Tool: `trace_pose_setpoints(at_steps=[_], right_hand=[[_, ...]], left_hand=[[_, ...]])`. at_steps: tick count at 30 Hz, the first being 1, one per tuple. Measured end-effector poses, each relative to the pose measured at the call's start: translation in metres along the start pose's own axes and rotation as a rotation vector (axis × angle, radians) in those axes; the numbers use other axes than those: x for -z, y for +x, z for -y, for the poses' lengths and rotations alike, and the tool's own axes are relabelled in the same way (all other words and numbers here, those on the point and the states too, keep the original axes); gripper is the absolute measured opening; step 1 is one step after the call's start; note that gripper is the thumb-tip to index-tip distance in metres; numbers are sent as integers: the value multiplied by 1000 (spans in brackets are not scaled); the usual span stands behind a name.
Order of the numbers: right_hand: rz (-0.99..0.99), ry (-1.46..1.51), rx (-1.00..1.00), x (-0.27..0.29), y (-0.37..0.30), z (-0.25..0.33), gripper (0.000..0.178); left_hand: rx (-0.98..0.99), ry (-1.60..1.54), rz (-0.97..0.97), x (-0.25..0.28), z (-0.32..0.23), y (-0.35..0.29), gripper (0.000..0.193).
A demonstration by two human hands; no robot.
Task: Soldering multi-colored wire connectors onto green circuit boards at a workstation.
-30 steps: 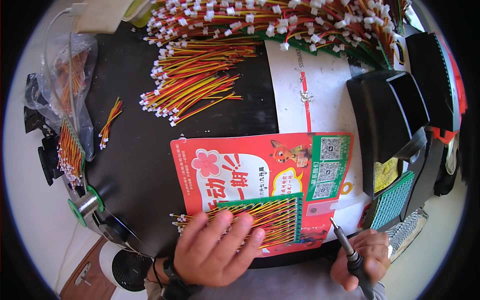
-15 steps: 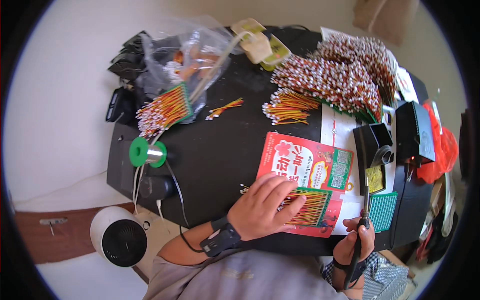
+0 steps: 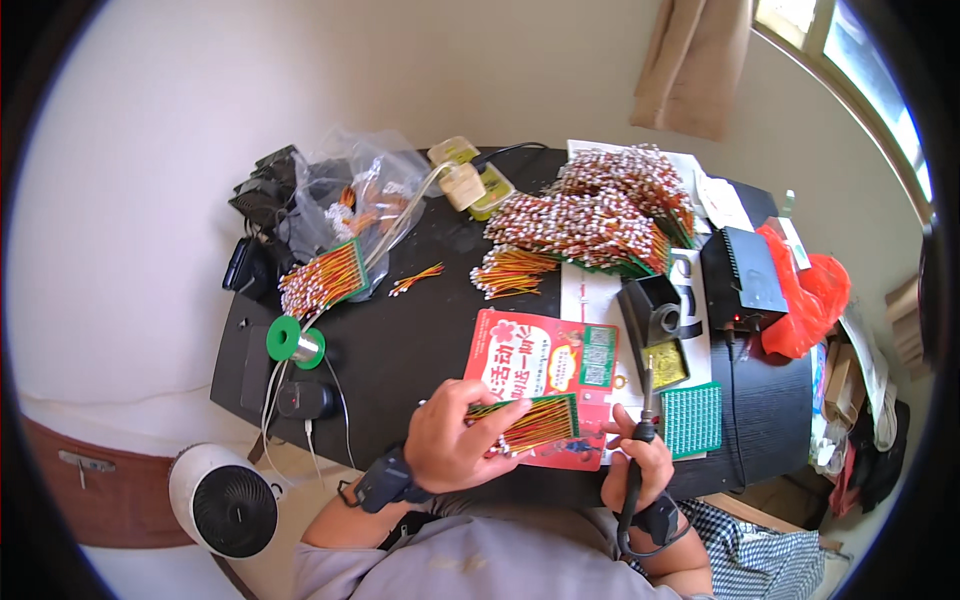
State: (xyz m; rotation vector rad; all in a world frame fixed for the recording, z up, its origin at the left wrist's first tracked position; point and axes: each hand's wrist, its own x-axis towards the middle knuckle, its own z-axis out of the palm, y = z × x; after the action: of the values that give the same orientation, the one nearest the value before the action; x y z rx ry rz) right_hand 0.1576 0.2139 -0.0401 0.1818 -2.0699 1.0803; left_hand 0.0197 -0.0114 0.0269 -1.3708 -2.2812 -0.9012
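Since the earlier frames, the head view had pulled back and tilted up, so that the whole black table point(image 3: 400, 340), the pale wall and a window corner came into view; both hands had stayed at the table's near edge.

Head view: the left hand point(image 3: 447, 447) lay palm-down with fingers curled onto the near end of a flat row of red-and-yellow wires point(image 3: 530, 422), pressing it rather than enclosing it. That wire row rested on a red rectangular leaflet point(image 3: 545, 365) with a white flower mark and white-and-green square panels, placed at the near middle of the table. The right hand point(image 3: 640, 462) was closed around the dark handle of a soldering iron point(image 3: 645, 420), tip pointing away from the person, just right of the wire row. A small green grid mat point(image 3: 692, 420) lay touching the leaflet's right side. Beyond it stood a black iron stand point(image 3: 655, 310) on a white sheet, with a black box unit point(image 3: 742, 278) to its right and a red plastic bag point(image 3: 805, 290) beside that. A green solder spool point(image 3: 290, 342) sat at the left edge. A clear plastic bag point(image 3: 365, 200) lay at the far left, and a large heap of wire bundles point(image 3: 600, 215) at the far middle. A white fan point(image 3: 225, 500) stood on the floor, lower left.
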Motion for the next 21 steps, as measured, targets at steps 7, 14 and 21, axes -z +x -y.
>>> trace_pose_setpoints(at_steps=[7, 14, 21], right_hand=[[-60, 424, -20, -1, 3, 25, 51], [-252, 410, -176, 12, 5, 29, 53], [-466, 288, -64, 6, 3, 0, 62]], left_hand=[[-175, -135, 99, 5, -37, 30, 75], [-261, -29, 433, -15, -49, 92, 86], [-352, 58, 450, -21, -18, 230, 77]])
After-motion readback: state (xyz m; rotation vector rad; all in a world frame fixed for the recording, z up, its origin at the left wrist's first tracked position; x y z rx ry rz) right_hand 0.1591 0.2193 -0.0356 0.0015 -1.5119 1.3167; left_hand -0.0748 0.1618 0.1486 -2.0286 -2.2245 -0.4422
